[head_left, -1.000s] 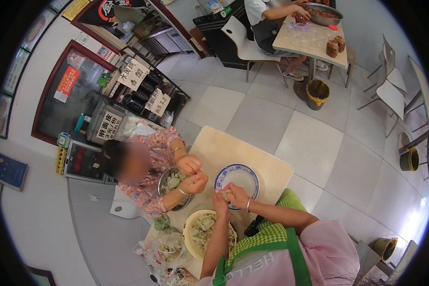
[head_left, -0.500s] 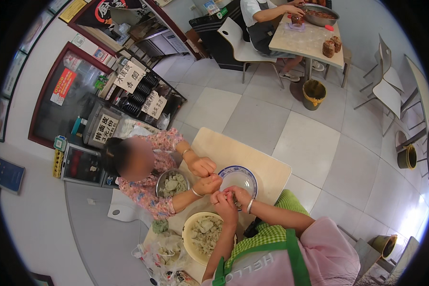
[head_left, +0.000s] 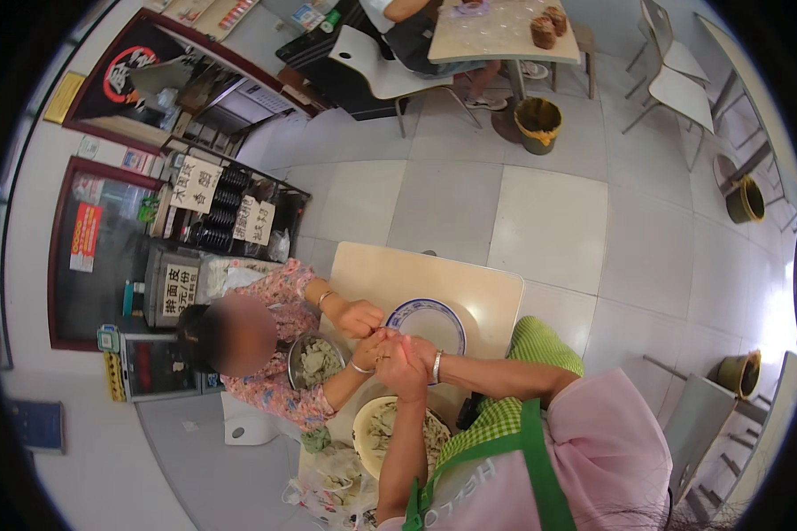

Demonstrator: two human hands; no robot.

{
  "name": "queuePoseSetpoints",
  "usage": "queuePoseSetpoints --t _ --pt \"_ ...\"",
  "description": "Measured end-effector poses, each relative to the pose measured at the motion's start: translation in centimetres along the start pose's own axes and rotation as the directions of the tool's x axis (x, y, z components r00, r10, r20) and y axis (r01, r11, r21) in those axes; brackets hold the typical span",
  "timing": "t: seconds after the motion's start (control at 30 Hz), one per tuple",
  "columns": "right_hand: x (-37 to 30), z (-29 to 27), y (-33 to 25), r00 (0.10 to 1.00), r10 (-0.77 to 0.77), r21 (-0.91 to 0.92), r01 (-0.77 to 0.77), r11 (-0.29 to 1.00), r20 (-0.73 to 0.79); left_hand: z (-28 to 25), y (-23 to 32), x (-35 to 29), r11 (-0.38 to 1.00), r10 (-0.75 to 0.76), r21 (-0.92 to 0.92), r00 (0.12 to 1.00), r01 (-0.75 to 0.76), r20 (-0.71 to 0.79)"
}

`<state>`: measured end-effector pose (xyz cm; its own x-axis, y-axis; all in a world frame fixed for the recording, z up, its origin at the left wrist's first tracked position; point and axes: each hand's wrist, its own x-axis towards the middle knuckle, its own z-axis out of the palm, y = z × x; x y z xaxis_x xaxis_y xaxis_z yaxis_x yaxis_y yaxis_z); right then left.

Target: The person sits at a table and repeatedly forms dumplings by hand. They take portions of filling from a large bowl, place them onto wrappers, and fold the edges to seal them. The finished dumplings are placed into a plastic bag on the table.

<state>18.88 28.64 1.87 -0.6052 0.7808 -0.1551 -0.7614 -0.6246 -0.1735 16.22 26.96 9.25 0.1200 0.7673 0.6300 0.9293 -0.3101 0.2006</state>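
My left hand [head_left: 402, 372] and my right hand [head_left: 424, 350] are closed and pressed together above the table, fingertips meeting. Whatever lies between them is hidden. Just beyond my right hand stands a white bowl with a blue patterned rim [head_left: 436, 324]. Below my left forearm sits a cream basin [head_left: 364, 453] of pale, shredded or crumbly food. Across the table, a co-worker's hands [head_left: 358, 319] are close to mine, fingers pinched. A steel bowl [head_left: 297, 375] of pale green doughy lumps rests by that person's arms.
Plastic bags [head_left: 335, 482] and a green lump [head_left: 315, 440] lie at the table's left end. Another person sits at a far table [head_left: 483, 40], with a bucket [head_left: 537, 124] beside it. A shelf rack [head_left: 230, 208] with dark bottles stands behind the co-worker.
The whole view has shifted and turned slightly. My hands have drawn closer together, the left now covering what is between them. The co-worker's hands stay pinched near mine.
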Motion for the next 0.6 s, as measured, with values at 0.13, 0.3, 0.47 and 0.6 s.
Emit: queuePoseSetpoints --t 0.13,0.3,0.47,0.6 --pt "0.6 -0.1 0.0 0.992 -0.031 0.041 0.026 0.999 0.12 0.1 -0.5 0.2 0.999 0.018 0.036 0.999 -0.019 0.026" --pt "-0.8 0.4 -1.2 0.988 0.061 0.222 -0.092 0.971 0.142 -0.6 0.2 0.9 0.997 -0.053 0.062 0.986 0.043 0.161" --pt "-1.1 0.8 -1.3 0.998 0.061 0.084 -0.058 0.995 -0.035 0.1 -0.4 0.9 1.0 -0.026 -0.013 0.997 0.027 0.07" --pt "-1.6 1.8 -1.3 0.992 0.043 -0.019 -0.046 0.999 -0.122 -0.1 -0.4 0.9 0.998 -0.036 -0.052 0.999 0.038 0.033"
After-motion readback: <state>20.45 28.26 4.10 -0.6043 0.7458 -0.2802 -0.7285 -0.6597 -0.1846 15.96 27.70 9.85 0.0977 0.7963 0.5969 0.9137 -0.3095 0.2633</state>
